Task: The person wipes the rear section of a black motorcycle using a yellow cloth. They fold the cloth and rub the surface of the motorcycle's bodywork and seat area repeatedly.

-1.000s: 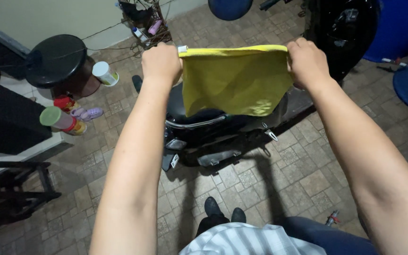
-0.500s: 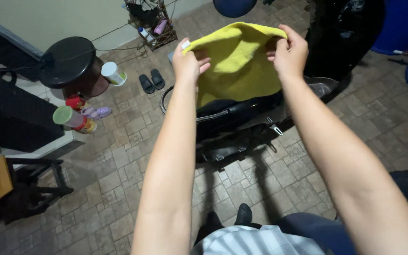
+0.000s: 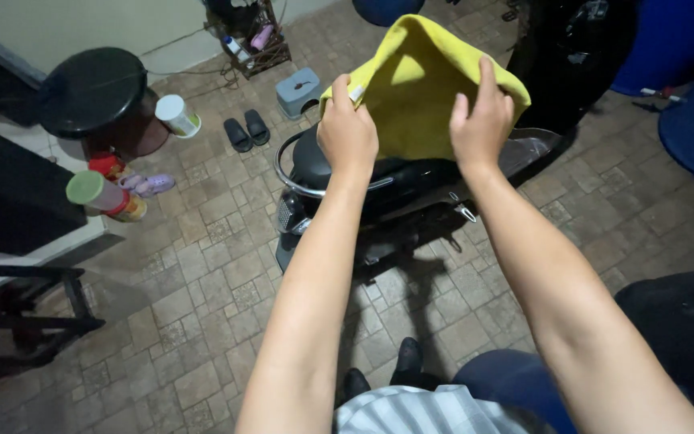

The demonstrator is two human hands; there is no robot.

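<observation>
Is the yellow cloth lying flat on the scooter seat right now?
No, both the left hand and the right hand hold the yellow cloth up in the air above the black scooter.

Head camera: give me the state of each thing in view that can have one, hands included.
Yellow cloth: held up in the air, folded over, above the scooter.
Left hand: closed on the cloth's left edge.
Right hand: gripping the cloth's right side, fingers up.
Black scooter: parked on the tiled floor, seat shut.
Black sandals: paired, lying side by side on the floor.
Grey step stool: upright.
</observation>
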